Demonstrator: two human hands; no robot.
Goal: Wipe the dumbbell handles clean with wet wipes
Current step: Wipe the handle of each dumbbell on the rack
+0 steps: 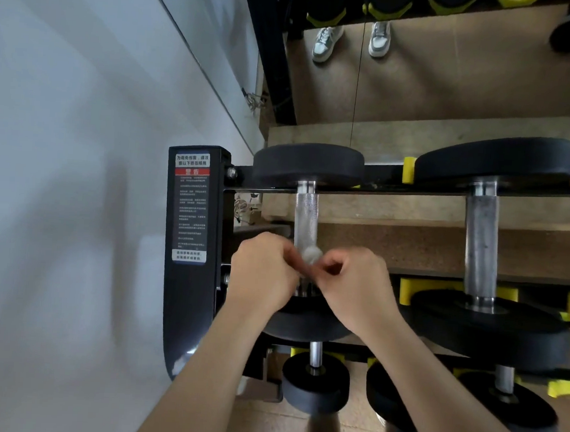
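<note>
On the top tier of the black steel rack (pixel 190 297), at the near end of the knurled silver handle (pixel 305 213) of the leftmost black round-headed dumbbell (pixel 308 165): a small crumpled pale grey wet wipe (pixel 310 254), bunched against the metal. Pinched from both sides: left hand (pixel 263 271) with fingers curled in tight on the wad, right hand (pixel 352 286) likewise, thumb and forefinger closed on its other edge. No telling whether wrapped fully round the bar or only pressed to its upper face; hidden by knuckles.

Looks like the wiping step itself, on the first handle of the row, worked at the near end; far stretch of knurling up toward the far head bare and shiny, uncovered by the cloth. Judging by position, early in the task: just to the right, resting in yellow plastic saddles (pixel 410 170), a larger dumbbell (pixel 495 160) with a dull, speckled grey steel handle (pixel 480 241), untouched by either hand, plus smaller black dumbbells (pixel 315 384) on the tier below.

Next calls for spreading the wad wider round the bar and dragging it, firmly pinched, along the knurling toward the far head, perhaps with a twist to reach the underside. Needs enough pressure to get into the knurl grooves, without snagging or tearing the thin cloth on the rough pattern. Then across to the speckled handle.
</note>
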